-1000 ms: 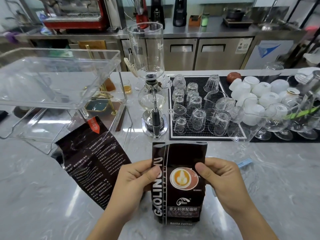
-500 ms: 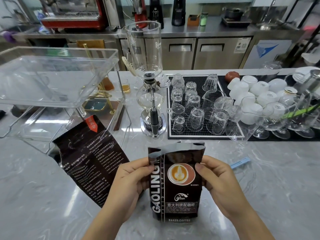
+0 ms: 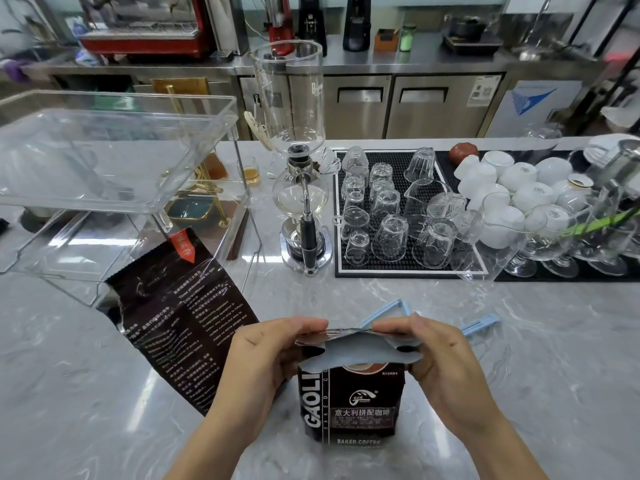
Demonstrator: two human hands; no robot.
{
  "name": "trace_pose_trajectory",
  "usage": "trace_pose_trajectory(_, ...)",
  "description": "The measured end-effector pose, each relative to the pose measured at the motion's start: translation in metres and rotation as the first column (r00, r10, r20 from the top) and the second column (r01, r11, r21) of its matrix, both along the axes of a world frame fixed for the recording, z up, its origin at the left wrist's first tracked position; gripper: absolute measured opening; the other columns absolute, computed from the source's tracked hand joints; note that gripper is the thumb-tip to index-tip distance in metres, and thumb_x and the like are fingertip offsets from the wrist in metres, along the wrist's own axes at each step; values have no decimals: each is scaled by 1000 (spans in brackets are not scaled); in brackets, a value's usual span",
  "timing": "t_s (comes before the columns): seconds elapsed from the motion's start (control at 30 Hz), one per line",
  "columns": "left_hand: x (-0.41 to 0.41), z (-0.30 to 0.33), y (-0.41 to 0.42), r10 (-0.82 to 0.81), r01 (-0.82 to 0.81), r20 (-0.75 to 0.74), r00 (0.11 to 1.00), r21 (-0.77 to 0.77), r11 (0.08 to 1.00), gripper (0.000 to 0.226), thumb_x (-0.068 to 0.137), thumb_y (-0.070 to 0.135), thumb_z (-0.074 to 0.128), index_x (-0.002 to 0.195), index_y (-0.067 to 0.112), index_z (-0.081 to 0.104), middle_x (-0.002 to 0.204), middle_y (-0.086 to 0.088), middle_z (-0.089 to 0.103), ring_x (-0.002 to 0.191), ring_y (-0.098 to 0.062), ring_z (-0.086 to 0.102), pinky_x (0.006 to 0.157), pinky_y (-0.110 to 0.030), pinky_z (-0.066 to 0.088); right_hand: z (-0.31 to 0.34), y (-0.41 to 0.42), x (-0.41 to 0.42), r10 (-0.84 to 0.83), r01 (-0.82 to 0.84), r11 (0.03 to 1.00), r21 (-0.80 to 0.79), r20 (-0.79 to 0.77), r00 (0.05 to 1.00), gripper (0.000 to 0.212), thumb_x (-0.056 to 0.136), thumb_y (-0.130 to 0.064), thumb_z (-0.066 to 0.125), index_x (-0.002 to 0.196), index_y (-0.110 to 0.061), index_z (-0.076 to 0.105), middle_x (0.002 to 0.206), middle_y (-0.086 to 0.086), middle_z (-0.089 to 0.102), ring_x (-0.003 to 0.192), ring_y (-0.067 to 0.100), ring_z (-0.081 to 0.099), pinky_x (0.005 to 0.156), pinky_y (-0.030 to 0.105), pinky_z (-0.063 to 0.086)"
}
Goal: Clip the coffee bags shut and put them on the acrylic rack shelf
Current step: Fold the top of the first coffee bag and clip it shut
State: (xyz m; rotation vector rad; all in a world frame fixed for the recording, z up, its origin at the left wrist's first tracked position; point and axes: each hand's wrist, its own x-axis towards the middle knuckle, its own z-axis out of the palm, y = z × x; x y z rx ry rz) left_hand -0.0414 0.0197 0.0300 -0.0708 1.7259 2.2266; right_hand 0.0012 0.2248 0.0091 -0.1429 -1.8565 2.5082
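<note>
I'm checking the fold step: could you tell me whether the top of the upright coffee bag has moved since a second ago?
Yes. The top of the upright coffee bag has been folded down toward the person; the counter and blue clips behind it now show.

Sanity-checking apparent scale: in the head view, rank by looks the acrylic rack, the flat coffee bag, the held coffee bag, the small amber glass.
1. acrylic rack
2. flat coffee bag and held coffee bag: unsure, the held one is nearer and folded
3. amber glass

free: bench (image 3: 519,375) right, near | blocked: rack (image 3: 114,157) left; siphon (image 3: 301,188), glasses (image 3: 388,216) ahead; bag (image 3: 183,323) left-centre
</note>
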Motion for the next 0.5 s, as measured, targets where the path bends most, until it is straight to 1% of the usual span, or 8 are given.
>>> trace_pose_trajectory(0.07, 1, 2, 2, 11, -12, -41, 999, -29, 999, 23, 61, 20, 80, 77, 3, 79, 75, -16, 78, 70, -19, 73, 62, -22, 57, 1, 0, 0, -12, 12, 999, 48, -8, 1000, 63, 62, -62, 74, 90, -5, 77, 88, 17, 76, 83, 24, 70, 69, 27, 55)
trace_pose_trajectory(0.13, 3, 3, 3, 20, -25, -69, 997, -67, 997, 18, 59, 7, 85, 75, 3, 79, 71, -16, 77, 64, -18, 71, 57, -19, 56, 3, 0, 2, -17, 20, 995, 97, -30, 999, 55, 61, -56, 79, 88, -8, 78, 87, 17, 77, 82, 24, 71, 71, 26, 56)
trace_pose_trajectory(0.2, 4, 4, 4, 28, -36, -82, 996, -99, 994, 21, 57, 5, 86, 76, 3, 78, 71, -19, 76, 63, -21, 70, 58, -23, 58, 6, -1, 3, -28, 33, 988, 150, -37, 999, 34, 65, -37, 83, 85, -11, 78, 85, 18, 76, 79, 23, 70, 71, 28, 56)
trace_pose_trajectory(0.23, 6, 6, 5, 39, -47, -82, 996, -102, 994, 23, 56, 7, 84, 77, 3, 77, 72, -20, 76, 64, -24, 69, 60, -28, 58, 8, -3, 4, -35, 41, 986, 161, -39, 999, 19, 68, -22, 80, 83, -11, 78, 83, 18, 76, 75, 22, 70, 68, 28, 57)
trace_pose_trajectory(0.27, 7, 7, 6, 54, -62, -80, 995, -104, 993, 24, 55, 8, 83, 78, 4, 77, 74, -22, 76, 65, -26, 69, 63, -31, 58, 10, -4, 4, -45, 51, 985, 162, -37, 998, 12, 70, -12, 75, 81, -11, 77, 80, 17, 76, 72, 20, 69, 65, 27, 56)
trace_pose_trajectory(0.37, 13, 9, 14, 99, -105, -72, 992, -88, 991, 31, 54, 6, 83, 84, 7, 76, 75, -19, 76, 65, -27, 70, 64, -34, 59, 15, -12, 4, -51, 56, 987, 148, -37, 998, 17, 69, -4, 72, 85, -11, 69, 76, 10, 73, 64, 19, 65, 59, 28, 55)
trace_pose_trajectory(0.43, 17, 10, 19, 123, -127, -58, 991, -73, 989, 34, 52, 8, 83, 85, 9, 75, 73, -14, 76, 64, -23, 71, 61, -30, 60, 17, -18, 3, -42, 47, 982, 182, -34, 999, 24, 67, -8, 76, 88, -17, 67, 75, 6, 70, 64, 17, 62, 59, 29, 54)
trace_pose_trajectory(0.5, 21, 10, 24, 135, -139, -56, 989, -66, 988, 33, 50, 13, 83, 82, 10, 76, 69, -11, 75, 62, -18, 70, 59, -26, 58, 16, -25, 2, -43, 50, 968, 248, -33, 999, 22, 65, -14, 79, 84, -21, 70, 72, 0, 69, 65, 11, 62, 61, 23, 53)
